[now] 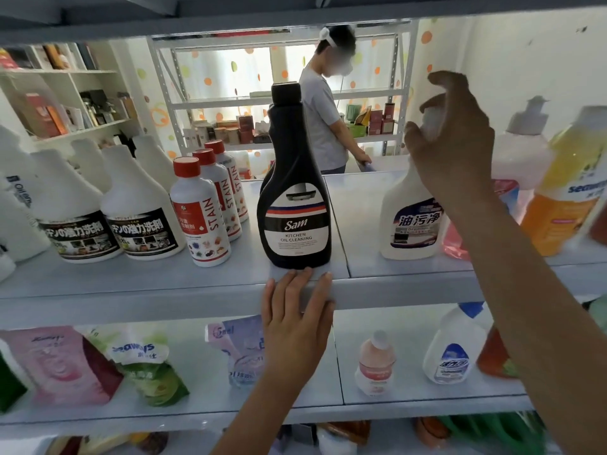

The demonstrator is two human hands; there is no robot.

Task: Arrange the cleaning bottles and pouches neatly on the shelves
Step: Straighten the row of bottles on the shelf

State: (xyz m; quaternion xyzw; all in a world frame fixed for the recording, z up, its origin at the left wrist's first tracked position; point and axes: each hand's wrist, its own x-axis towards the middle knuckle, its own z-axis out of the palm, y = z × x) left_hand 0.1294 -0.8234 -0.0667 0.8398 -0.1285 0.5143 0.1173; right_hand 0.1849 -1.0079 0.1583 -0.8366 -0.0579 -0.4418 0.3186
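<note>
Site: pale blue-grey metal shelving, open at the back. Through it a second rack of boxes shows, with a person (325, 119) in a grey shirt standing at it.

Upper shelf (131, 284), left to right:
- two large white bottles with black labels (141, 208)
- a row of three red-capped bottles (200, 218) marked STAIN, one behind another
- the black bottle (295, 198) marked "Sam Kitchen Oil Cleaning", upright at the front edge, apart from its neighbours
- the white bottle (410, 221) with a blue-lettered label, upright
- a yellow-orange bottle (565, 192) at far right

Left hand (295, 310): flat, fingers straight and spread, resting on the shelf's front lip just below the black bottle. Fingertips almost at the bottle's base; contact with the bottle cannot be told.

Right hand (456, 142): raised, fingers curled round the top of the white bottle, hiding its neck.

Lower shelf (394, 402): pink pouch (56, 362), green pouch (147, 366) and lilac pouch (239, 346) leaning at left. Small pink bottle (374, 362) and blue-capped bottle (453, 349) at right.
</note>
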